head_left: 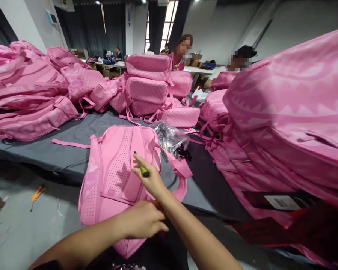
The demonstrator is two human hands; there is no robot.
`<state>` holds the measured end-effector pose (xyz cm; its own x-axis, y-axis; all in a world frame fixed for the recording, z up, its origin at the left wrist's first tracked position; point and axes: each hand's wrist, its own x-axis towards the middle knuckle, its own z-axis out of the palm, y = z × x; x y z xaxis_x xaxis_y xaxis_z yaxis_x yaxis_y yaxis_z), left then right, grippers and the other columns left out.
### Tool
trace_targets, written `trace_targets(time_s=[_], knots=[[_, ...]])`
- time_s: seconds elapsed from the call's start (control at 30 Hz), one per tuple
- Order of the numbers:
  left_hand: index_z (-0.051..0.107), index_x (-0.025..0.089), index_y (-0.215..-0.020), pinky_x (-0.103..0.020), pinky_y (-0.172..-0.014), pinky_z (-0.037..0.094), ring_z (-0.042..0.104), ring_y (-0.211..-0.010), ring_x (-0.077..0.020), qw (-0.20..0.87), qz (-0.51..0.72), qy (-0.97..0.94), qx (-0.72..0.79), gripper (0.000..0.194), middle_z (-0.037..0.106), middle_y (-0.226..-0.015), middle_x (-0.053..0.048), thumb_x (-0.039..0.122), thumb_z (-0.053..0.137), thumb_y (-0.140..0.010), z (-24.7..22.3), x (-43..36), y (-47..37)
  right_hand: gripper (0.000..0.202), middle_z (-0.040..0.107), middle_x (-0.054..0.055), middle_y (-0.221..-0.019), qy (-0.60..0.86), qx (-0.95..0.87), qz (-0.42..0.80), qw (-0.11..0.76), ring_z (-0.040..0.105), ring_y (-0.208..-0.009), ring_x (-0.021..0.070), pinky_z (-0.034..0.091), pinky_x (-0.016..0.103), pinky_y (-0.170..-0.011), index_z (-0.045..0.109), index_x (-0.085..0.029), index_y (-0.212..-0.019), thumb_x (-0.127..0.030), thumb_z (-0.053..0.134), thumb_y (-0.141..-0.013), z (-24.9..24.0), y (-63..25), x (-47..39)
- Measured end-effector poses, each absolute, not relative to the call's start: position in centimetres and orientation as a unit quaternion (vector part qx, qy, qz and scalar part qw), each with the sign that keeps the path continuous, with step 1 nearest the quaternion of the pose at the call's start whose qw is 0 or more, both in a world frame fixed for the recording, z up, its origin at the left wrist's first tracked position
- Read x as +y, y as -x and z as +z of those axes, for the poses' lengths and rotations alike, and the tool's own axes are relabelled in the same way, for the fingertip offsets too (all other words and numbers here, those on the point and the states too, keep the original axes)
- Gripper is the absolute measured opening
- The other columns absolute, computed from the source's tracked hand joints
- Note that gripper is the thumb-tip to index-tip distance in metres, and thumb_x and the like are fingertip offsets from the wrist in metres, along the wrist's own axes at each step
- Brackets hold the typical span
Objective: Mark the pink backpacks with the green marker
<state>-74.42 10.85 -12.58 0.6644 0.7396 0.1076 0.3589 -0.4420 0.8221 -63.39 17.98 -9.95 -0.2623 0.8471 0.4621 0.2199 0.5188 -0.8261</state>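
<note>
Across the bench [64,157], the backpack [119,165] points lengthwise away, right hand [152,181] above it holding a marker [144,171], left hand [145,220] nearer its base, grip unclear.

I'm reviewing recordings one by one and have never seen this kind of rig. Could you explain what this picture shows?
There is no robot here: a person works with bare hands, and this single picture comes from a camera on their head, looking forward and down.

On the grey-covered table lies a pink backpack, straps outward, its near end over the edge. The right hand holds a green-and-black pen-like tool above it. The left hand is at the backpack's near end; whether it grips anything is unclear.

Clear plastic wrapping lies just behind, with more pink bags piled around. Other people are in the background.
</note>
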Motion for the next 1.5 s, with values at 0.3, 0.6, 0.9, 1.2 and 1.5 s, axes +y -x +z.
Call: trace_targets(time_s=[0.3,0.6,0.9,1.2,1.5], knots=[[0.021,0.012,-0.156,-0.07,-0.114,0.011,0.011,-0.15,-0.0445,-0.049,0.067,-0.855,0.512,0.093,0.016,-0.161,-0.025,0.064,0.052,-0.086,-24.3,8.6,81.2,0.063,0.06,0.02,-0.131,0.384,-0.839,-0.046,0.383,0.053,-0.127,0.0308,0.049,0.044,-0.094,0.047,-0.017,-0.142,0.0,0.049,-0.081,-19.1,60.1,17.2],[0.061,0.022,-0.127,-0.047,-0.099,0.043,0.058,-0.117,-0.0275,-0.009,0.253,-0.88,0.402,0.036,0.064,-0.128,-0.013,0.03,0.048,-0.094,-20.2,10.2,76.6,0.071,0.059,0.02,-0.135,0.416,-0.804,-0.114,0.409,0.052,-0.131,0.0319,0.048,0.047,-0.094,0.035,-0.019,-0.15,-0.003,0.048,-0.082,-20.4,54.7,14.4],[0.069,0.014,-0.089,-0.049,-0.099,0.036,0.057,-0.094,-0.0246,-0.15,0.124,-0.963,0.188,0.035,0.067,-0.088,-0.01,0.041,0.048,-0.096,-10.0,27.7,68.1,0.064,0.06,0.014,-0.131,0.456,-0.699,-0.011,0.55,0.057,-0.124,0.0277,0.054,0.049,-0.098,0.031,-0.025,-0.151,-0.012,0.052,-0.092,-20.4,55.2,15.3],[0.07,0.017,-0.077,-0.053,-0.103,0.029,0.049,-0.103,-0.0261,-0.24,0.172,-0.922,0.252,0.051,0.064,-0.093,-0.009,0.057,0.045,-0.095,-7.9,35.6,71.8,0.062,0.059,0.012,-0.133,0.405,-0.737,0.034,0.54,0.057,-0.126,0.0272,0.053,0.049,-0.099,0.036,-0.029,-0.148,-0.012,0.048,-0.09,-21.6,54.1,15.3],[0.069,0.015,-0.085,-0.051,-0.108,0.035,0.053,-0.093,-0.0254,-0.117,0.101,-0.975,0.161,0.057,0.063,-0.086,-0.008,0.071,0.057,-0.081,-9.2,29.1,71.2,0.034,0.068,0.01,-0.114,0.477,-0.475,0.297,0.677,0.073,-0.09,0.021,0.063,0.038,-0.079,0.053,-0.023,-0.13,-0.033,0.054,-0.097,-18.4,55.1,15.6]])
